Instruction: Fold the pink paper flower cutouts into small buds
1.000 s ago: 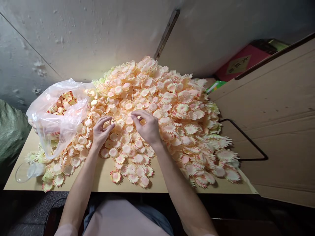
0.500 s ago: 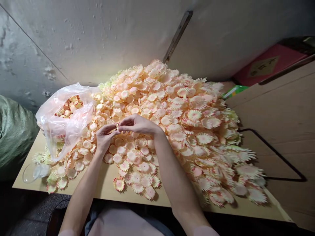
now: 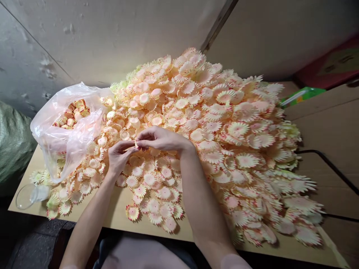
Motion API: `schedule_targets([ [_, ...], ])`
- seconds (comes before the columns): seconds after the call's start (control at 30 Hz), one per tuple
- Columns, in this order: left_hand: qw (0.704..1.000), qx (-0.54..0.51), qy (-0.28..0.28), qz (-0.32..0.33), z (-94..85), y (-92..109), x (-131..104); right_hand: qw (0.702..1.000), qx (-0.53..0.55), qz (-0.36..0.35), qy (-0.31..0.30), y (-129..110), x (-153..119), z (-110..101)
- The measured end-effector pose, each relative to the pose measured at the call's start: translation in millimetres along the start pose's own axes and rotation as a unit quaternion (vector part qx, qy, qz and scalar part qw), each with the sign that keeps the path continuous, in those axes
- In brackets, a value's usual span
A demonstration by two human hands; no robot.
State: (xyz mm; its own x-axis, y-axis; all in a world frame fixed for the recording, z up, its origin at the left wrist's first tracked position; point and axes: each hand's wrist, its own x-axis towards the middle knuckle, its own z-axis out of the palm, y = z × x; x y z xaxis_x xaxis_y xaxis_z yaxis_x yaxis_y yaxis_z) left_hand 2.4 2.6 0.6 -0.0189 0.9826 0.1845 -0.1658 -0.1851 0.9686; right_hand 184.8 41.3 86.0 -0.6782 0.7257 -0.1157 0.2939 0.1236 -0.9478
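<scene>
Over the near slope of a large heap of cream-and-pink artificial flower petal pieces (image 3: 202, 123), both my hands meet at the fingertips. A small cream petal piece (image 3: 136, 144) is pinched between them, mostly hidden by the fingers. My left hand (image 3: 120, 154) grips it from the left, thumb and fingers pressed together. From the right, my right hand (image 3: 157, 139) pinches the same piece with its thumb and forefinger. Flat, round, toothed petal pieces lie spread on the table just below my hands. One with redder edges (image 3: 132, 212) sits near the table's front edge.
A translucent plastic bag (image 3: 70, 138) at the left holds several small rolled pieces (image 3: 73, 114). A clear round cup (image 3: 26, 197) lies at the left of the wooden table (image 3: 112, 209). A green sack (image 3: 14, 145) stands further left, cardboard (image 3: 331, 138) at the right.
The camera view has shifted a little closer to the heap. Both hands still hold the small piece together; it now shows less between the fingers, and the right hand covers more of it.
</scene>
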Motion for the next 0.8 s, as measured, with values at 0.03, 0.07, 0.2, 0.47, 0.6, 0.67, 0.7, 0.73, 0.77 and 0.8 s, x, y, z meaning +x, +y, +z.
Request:
schedule_targets([
  [0.03,1.000,0.005,0.009,0.004,0.6,0.2,-0.4,1.000,-0.008,-0.004,-0.003,-0.4,-0.8,0.0],
  [0.07,1.000,0.012,0.018,0.011,0.8,0.4,-0.6,1.000,-0.016,-0.008,-0.005,-0.6,-1.6,0.0],
  [0.2,0.999,0.038,0.023,0.025,0.3,0.9,-0.1,0.999,-0.035,-0.005,-0.005,-0.1,-3.3,0.3],
  [0.47,0.998,0.037,-0.041,0.013,0.2,-1.0,0.4,0.995,-0.093,0.035,0.021,-5.8,-4.4,2.2],
  [0.6,0.998,0.045,-0.052,0.013,-1.1,-0.3,0.1,0.989,-0.144,0.032,0.028,-7.8,-2.8,4.0],
  [0.67,0.997,0.056,-0.051,0.014,-2.1,0.1,-0.2,0.986,-0.161,0.030,0.021,-7.9,-2.0,4.7],
  [0.7,0.997,0.061,-0.049,0.018,-2.6,0.0,-0.2,0.985,-0.170,0.028,0.021,-7.9,-1.7,5.0],
  [0.73,0.996,0.065,-0.048,0.023,-3.2,-0.2,-0.2,0.983,-0.178,0.027,0.023,-8.0,-1.4,5.3],
  [0.77,0.996,0.068,-0.049,0.028,-3.7,-0.5,0.1,0.982,-0.183,0.025,0.025,-8.2,-1.3,5.6],
  [0.8,0.996,0.070,-0.048,0.032,-4.2,-0.9,0.4,0.982,-0.186,0.023,0.027,-8.5,-1.2,5.9],
])
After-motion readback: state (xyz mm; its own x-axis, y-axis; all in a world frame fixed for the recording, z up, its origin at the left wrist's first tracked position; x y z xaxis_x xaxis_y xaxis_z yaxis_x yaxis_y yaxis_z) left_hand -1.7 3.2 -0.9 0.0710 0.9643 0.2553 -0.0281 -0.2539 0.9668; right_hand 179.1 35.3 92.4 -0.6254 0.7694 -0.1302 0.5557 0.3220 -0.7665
